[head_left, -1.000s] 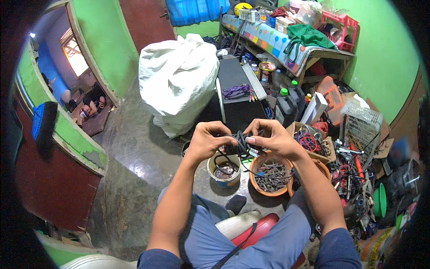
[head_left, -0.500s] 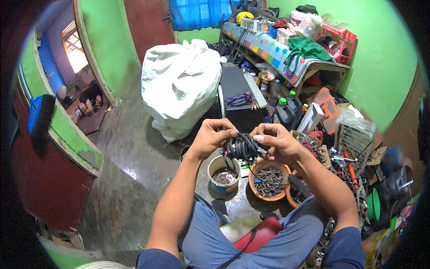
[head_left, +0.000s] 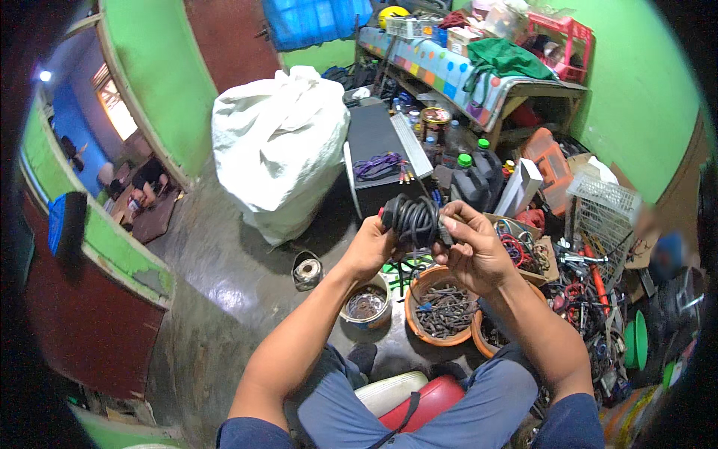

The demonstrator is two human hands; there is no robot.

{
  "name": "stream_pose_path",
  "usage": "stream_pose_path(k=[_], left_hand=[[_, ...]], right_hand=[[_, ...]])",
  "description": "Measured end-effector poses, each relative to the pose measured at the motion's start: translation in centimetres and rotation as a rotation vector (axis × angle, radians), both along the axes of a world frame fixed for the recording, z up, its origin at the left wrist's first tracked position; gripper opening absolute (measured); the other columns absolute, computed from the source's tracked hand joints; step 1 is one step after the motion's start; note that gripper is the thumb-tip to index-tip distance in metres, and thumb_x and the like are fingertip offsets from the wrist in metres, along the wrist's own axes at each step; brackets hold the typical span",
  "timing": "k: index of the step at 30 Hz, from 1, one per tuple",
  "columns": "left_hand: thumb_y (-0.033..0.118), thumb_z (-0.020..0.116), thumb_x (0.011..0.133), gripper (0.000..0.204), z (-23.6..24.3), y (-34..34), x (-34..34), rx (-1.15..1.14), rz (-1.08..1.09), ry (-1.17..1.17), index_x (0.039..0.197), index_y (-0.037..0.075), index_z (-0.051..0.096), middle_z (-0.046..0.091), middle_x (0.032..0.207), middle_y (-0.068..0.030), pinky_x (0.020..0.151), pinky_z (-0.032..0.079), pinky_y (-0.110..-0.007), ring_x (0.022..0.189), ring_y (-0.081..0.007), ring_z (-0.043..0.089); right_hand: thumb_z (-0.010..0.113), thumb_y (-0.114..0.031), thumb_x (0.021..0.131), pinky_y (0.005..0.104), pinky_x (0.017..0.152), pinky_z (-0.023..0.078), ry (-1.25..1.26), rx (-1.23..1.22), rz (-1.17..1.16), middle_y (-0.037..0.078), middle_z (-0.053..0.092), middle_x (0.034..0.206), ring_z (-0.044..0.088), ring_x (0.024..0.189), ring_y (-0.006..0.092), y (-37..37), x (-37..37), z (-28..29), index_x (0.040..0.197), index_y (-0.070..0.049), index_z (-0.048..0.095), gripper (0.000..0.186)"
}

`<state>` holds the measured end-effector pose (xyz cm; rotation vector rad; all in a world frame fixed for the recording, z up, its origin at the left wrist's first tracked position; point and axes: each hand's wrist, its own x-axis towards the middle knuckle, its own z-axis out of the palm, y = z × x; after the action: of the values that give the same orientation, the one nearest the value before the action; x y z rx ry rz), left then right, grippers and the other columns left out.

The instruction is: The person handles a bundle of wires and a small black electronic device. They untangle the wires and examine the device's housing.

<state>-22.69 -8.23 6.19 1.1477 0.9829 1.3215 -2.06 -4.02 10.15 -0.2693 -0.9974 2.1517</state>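
Observation:
A bundled black cable [head_left: 413, 221] is held up between both hands above the floor. My left hand [head_left: 376, 243] is closed round its left end, where a small red piece shows. My right hand [head_left: 479, 247] grips the right end with thumb and fingers bent. Under them are a pail [head_left: 365, 305] with a shiny bottom, an orange bowl [head_left: 437, 318] full of small dark metal pieces, and a second bowl [head_left: 486, 333] partly hidden by my right forearm.
A large white sack [head_left: 273, 150] stands beside a black case [head_left: 374, 127] carrying purple cables. A small metal pot [head_left: 307, 273] sits left of the pail. Tangled cords and tools [head_left: 583, 299] crowd the right side, below a cluttered bench [head_left: 449, 67]. A person [head_left: 149, 191] lies beyond the left doorway.
My left hand has gone from pinching the coil's upper edge to wrapping round its end. The bundle has turned and the right fingers have shifted on it. The view has moved slightly.

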Motion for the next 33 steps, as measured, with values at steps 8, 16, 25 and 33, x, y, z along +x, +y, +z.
stream_pose_path(k=[8, 16, 25, 33], left_hand=[[0.025, 0.060, 0.101, 0.022, -1.6, 2.7, 4.7, -0.080, -0.435, 0.238, 0.101, 0.003, 0.061, 0.066, 0.074, -0.0041, 0.073, 0.050, -0.029, 0.074, -0.0119, 0.063], [0.018, 0.067, 0.095, 0.020, 1.9, 0.8, 3.8, 0.144, 0.002, 0.774, 0.099, -0.002, 0.069, 0.064, 0.071, -0.0018, 0.061, 0.046, -0.029, 0.066, -0.0061, 0.054], [0.008, 0.075, 0.083, 0.010, 2.6, 0.1, -0.6, 0.115, 0.044, 0.451, 0.085, -0.002, 0.075, 0.072, 0.081, -0.0049, 0.069, 0.051, -0.026, 0.075, -0.0096, 0.064], [0.023, 0.062, 0.101, 0.025, 0.1, 1.6, 3.1, 0.071, 0.068, -0.036, 0.092, 0.001, 0.071, 0.067, 0.077, 0.0006, 0.058, 0.046, -0.022, 0.066, -0.0063, 0.058]], right_hand=[[0.064, -0.003, 0.094, 0.0267, 0.066, 0.058, -0.011, 0.225, -0.639, 0.008, 0.057, 0.114, 0.066, 0.081, 0.0153, 2.7, 4.0, 1.0, 0.100, -0.004, 0.056, 0.010], [0.070, 0.003, 0.080, 0.0403, 0.089, 0.049, -0.707, 1.296, -0.835, 0.016, 0.057, 0.111, 0.061, 0.103, 0.0337, 5.3, 5.0, -2.2, 0.098, -0.002, 0.058, 0.022], [0.074, -0.010, 0.086, 0.0347, 0.088, 0.051, -0.526, 0.873, 0.023, 0.011, 0.064, 0.113, 0.061, 0.104, 0.0199, 2.0, 3.4, -1.1, 0.096, -0.002, 0.062, 0.018], [0.065, -0.010, 0.095, 0.0253, 0.053, 0.053, -0.116, 0.151, -0.010, 0.008, 0.064, 0.106, 0.063, 0.070, 0.0131, 1.0, 3.6, -0.6, 0.105, -0.007, 0.058, 0.013]])
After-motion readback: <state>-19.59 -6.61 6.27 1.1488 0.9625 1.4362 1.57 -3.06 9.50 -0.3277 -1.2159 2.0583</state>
